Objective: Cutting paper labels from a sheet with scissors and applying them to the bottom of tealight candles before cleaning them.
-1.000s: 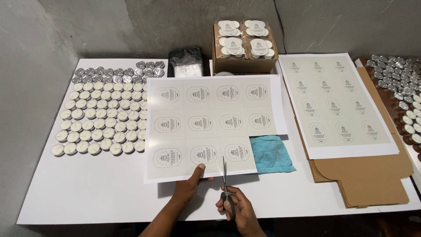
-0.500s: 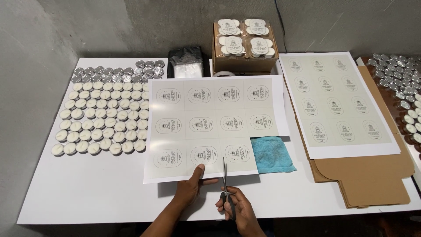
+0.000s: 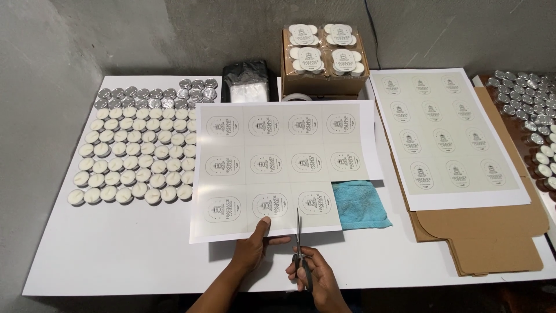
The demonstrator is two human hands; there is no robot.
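My left hand (image 3: pixel 252 246) pinches the near edge of a white label sheet (image 3: pixel 278 168) printed with rows of oval labels, thumb on top of the paper. The sheet's near right corner has a piece cut away. My right hand (image 3: pixel 315 275) grips a pair of scissors (image 3: pixel 299 243), blades pointing away from me and closed into the sheet's near edge between two labels of the bottom row.
Rows of white tealight candles (image 3: pixel 133 156) fill the left of the white table (image 3: pixel 116 255). A blue cloth (image 3: pixel 359 204) lies beneath the sheet's right side. A second label sheet (image 3: pixel 446 136) rests on flattened cardboard (image 3: pixel 480 237). A box of packed candles (image 3: pixel 323 55) stands at the back.
The view shifted very slightly. The scissors and both hands stay at the sheet's near edge with almost no movement.
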